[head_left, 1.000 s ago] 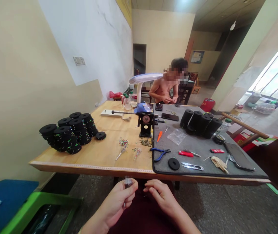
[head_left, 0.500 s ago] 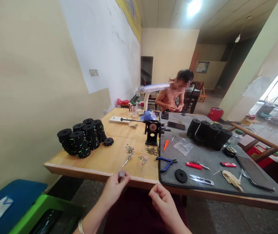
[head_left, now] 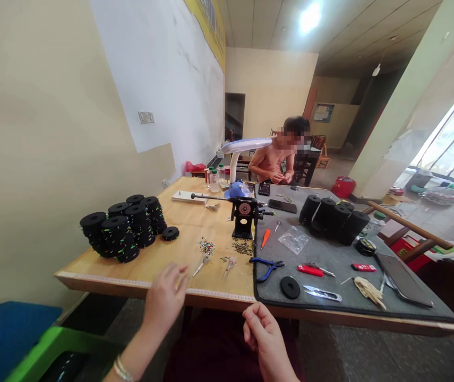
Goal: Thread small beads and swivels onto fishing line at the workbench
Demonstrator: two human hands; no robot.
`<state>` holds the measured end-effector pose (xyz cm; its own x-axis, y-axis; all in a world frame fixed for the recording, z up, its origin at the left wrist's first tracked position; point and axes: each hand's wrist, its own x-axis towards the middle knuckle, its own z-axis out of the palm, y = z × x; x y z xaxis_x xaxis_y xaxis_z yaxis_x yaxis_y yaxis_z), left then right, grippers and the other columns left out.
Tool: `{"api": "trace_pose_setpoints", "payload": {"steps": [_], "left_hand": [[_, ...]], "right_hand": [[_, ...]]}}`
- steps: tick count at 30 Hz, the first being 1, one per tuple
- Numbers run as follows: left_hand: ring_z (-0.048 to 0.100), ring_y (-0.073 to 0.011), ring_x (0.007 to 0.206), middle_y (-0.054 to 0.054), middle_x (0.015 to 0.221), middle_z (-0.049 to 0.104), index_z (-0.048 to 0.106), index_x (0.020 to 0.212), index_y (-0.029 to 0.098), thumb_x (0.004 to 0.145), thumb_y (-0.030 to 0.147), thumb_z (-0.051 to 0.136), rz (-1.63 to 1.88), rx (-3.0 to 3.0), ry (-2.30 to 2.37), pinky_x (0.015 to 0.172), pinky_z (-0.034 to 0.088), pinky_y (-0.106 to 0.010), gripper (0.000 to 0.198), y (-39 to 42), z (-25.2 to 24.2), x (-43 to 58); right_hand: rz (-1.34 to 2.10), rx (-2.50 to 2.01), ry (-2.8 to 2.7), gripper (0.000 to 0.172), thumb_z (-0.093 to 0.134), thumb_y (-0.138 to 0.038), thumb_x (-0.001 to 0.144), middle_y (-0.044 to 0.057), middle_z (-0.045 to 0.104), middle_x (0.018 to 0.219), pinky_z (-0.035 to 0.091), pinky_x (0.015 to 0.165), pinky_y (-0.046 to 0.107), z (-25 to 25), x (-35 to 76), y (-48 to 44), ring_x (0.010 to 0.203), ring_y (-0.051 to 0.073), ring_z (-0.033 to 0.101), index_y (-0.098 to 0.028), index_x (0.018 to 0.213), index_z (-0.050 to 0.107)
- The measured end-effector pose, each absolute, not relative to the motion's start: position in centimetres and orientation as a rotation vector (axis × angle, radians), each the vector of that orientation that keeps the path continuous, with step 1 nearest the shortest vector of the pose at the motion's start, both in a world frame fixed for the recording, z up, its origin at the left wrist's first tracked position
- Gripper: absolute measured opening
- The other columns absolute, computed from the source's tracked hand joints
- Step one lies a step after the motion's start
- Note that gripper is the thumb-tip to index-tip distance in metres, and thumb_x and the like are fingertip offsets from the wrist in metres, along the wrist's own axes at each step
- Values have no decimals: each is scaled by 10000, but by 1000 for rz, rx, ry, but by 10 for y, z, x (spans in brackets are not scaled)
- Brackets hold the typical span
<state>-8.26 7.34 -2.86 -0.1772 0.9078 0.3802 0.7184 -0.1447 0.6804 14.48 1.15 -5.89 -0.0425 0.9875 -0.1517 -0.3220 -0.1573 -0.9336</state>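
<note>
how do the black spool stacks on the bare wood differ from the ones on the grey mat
The spool stacks on the wood stand upright, with green flecks on their rims; the spool stacks on the grey mat lean over and look plain black. The wood group has more columns than the mat group's four or so. Both are black round spools piled in columns.

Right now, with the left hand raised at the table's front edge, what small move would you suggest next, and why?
Probably reach the left hand forward to the small silvery tool near the beads: its fingers look spread and empty, that tool lies nearest, and the right hand hangs curled.
</note>
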Motion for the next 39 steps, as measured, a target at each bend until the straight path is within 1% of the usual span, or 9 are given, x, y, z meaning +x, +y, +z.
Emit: {"api": "trace_pose_setpoints", "payload": {"steps": [2,7,10,14,19,23,28,34,39], "left_hand": [[614,-240,799,-70,812,685,667,850,177,788,392,570,1149,1572,1499,762,471,-340,244,51,-31,-51],[597,-153,677,-43,792,695,680,851,154,694,371,720,1060,967,980,634,441,-251,270,18,-38,17],[513,-90,496,1,629,644,669,814,139,685,356,741,1062,823,850,527,385,-223,262,17,-42,34],[467,-88,421,37,465,553,626,723,141,711,360,719,1047,787,769,488,358,-225,239,19,-45,39],[419,-78,423,47,508,532,594,698,161,704,396,715,962,816,781,471,328,-220,265,20,-42,37],[446,-92,597,-14,781,638,630,724,154,713,408,705,927,1001,919,553,346,-211,265,21,-35,30],[472,-124,623,-15,668,620,572,704,164,753,434,658,801,1072,893,572,345,-233,287,23,-39,24],[436,-96,548,20,570,547,529,701,163,735,428,685,758,926,803,562,312,-231,309,24,-44,20],[385,-76,517,38,557,507,516,688,160,713,410,712,715,864,779,534,258,-218,318,21,-45,16]], "right_hand": [[1440,-1065,-915,400,647,-540,746,-69,480,471,156,424,190,-58,143,10,418,43,259,-178,713,479],[1453,-1037,-934,418,667,-546,723,-69,470,475,164,426,192,-58,142,6,417,45,277,-178,690,472],[1474,-1014,-912,421,667,-546,722,-73,457,465,160,423,188,-59,146,5,413,46,276,-179,675,466],[1469,-1011,-934,426,648,-555,737,-73,463,446,171,408,180,-66,149,5,396,45,278,-184,664,452],[1424,-1031,-1138,391,563,-547,806,-30,557,502,311,434,187,-66,155,0,417,78,418,-178,691,509],[817,-1306,-1520,219,523,-368,878,58,682,810,452,697,281,-50,198,0,759,187,605,-191,836,645],[-22,-1660,-1753,168,475,-188,854,107,668,921,424,844,380,-39,297,19,928,264,568,-188,921,628],[-323,-1810,-2113,151,461,-103,777,86,672,846,444,725,321,-49,360,49,798,237,596,-203,785,572],[-175,-1849,-1755,71,438,-203,767,45,598,655,412,603,303,-48,355,47,628,218,575,-229,701,447]]}}
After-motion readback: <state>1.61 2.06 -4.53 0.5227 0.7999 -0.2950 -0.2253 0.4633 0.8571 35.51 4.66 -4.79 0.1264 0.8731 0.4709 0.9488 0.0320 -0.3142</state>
